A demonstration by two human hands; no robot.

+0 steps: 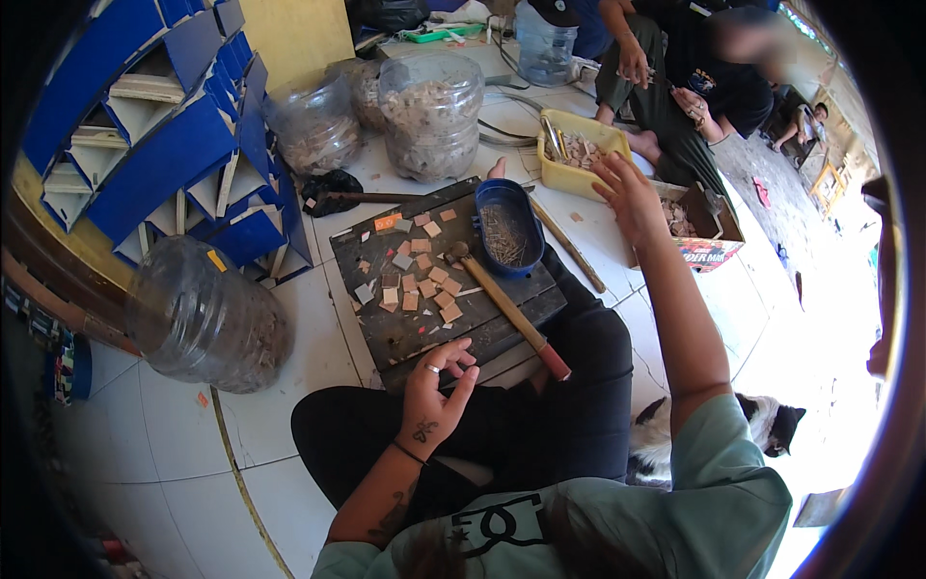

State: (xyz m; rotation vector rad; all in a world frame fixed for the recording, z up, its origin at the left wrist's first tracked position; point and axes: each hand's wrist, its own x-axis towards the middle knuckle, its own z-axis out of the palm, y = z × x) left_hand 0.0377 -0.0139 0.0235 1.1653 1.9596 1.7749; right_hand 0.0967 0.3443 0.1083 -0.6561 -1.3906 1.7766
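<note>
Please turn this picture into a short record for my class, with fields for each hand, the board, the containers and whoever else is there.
Left hand: by the near edge of the dark board, fingers loosely curled, nothing visibly held
Right hand: raised, overlapping the yellow tub in view; contact unclear
On the board: small wooden squares, a hammer, a blue tub holding what look like nails
Other containers: red box, large clear jars
Company: another person seated beyond the yellow tub; black-and-white cat, partly hidden
</note>
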